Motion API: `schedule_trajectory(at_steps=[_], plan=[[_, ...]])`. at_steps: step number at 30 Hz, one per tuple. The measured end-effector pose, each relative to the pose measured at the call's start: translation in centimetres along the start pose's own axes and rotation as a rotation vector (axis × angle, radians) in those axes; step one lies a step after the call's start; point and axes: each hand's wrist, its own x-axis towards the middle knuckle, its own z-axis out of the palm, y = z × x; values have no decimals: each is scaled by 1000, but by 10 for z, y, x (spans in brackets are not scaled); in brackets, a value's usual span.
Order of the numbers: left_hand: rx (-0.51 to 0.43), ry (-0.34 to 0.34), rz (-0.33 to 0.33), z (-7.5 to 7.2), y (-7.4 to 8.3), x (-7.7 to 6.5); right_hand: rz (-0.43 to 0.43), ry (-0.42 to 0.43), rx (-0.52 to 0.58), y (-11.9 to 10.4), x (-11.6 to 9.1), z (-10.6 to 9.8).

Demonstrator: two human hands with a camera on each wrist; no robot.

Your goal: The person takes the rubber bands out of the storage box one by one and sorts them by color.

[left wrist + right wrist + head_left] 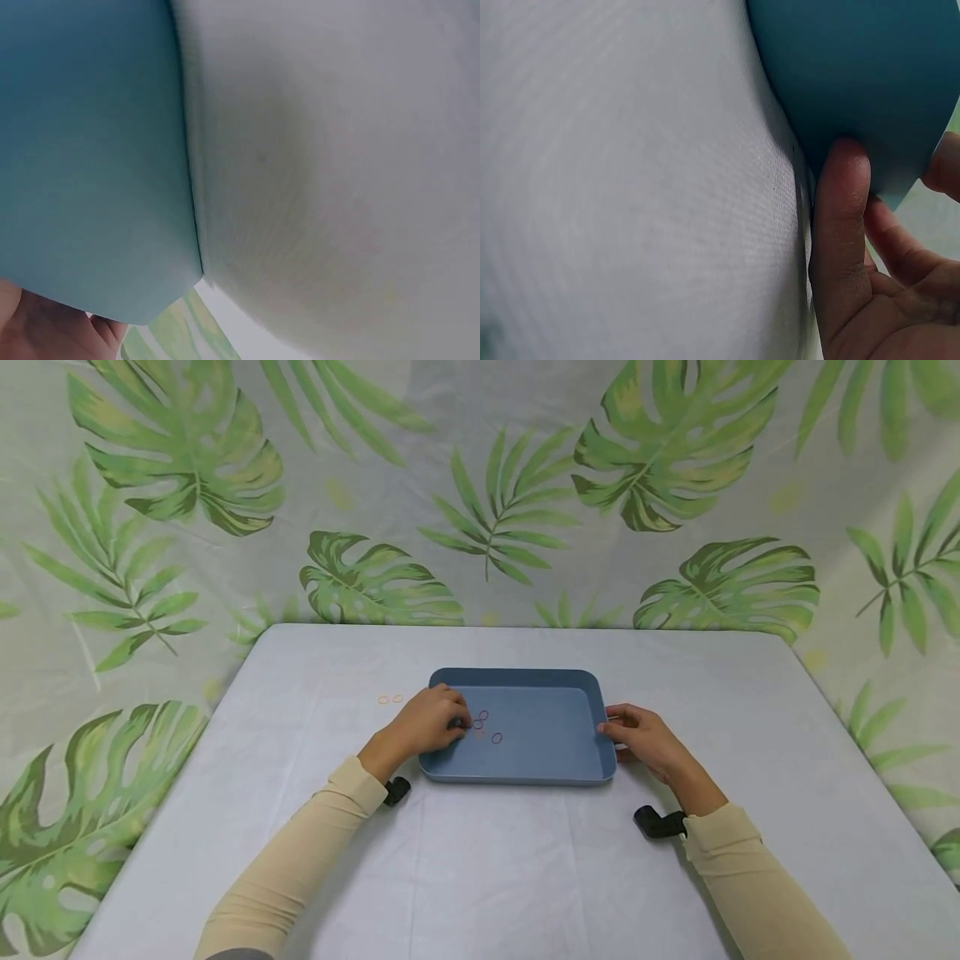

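A blue-grey rectangular tray (540,727) sits on the white cloth in front of me. In its left part lie several small thin loops like rubber bands, among them a dark red one (497,738). My left hand (431,720) reaches over the tray's left side, fingers bent and fingertips right beside the loops; I cannot tell if it pinches one. At the right end my right hand (643,739) grips the tray wall, thumb over the rim and fingers outside. The right wrist view shows a finger (845,187) against the outer wall.
Two orange loops (391,699) lie on the white tablecloth (480,868) left of the tray. Behind the table's far edge hangs a leaf-patterned cloth (510,485). Black wrist mounts (658,822) stick out below the sleeves.
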Motion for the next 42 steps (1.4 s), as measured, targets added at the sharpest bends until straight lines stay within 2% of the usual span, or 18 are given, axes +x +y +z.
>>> schedule_trajectory(at_steps=[11, 17, 22, 26, 31, 37, 42], plan=[[-1, 7, 4, -1, -1, -1, -6, 3, -3, 0, 2, 1], [-53, 20, 5, -2, -2, -3, -7, 6, -11, 2, 3, 1], [-183, 60, -2, -14, 2, -5, -13, 3, -13, 1, 3, 1], [-326, 143, 25, -31, 8, -7, -17, 0, -17, 0, 2, 1], [-510, 226, 23, -52, 17, -11, -12, 2, -21, 0, 2, 0], [-668, 241, 0, -69, 26, -18, -8, 6, -13, 2, 2, 0], [-733, 248, 5, -76, 30, -23, -6, 4, -4, 3, 3, 1]])
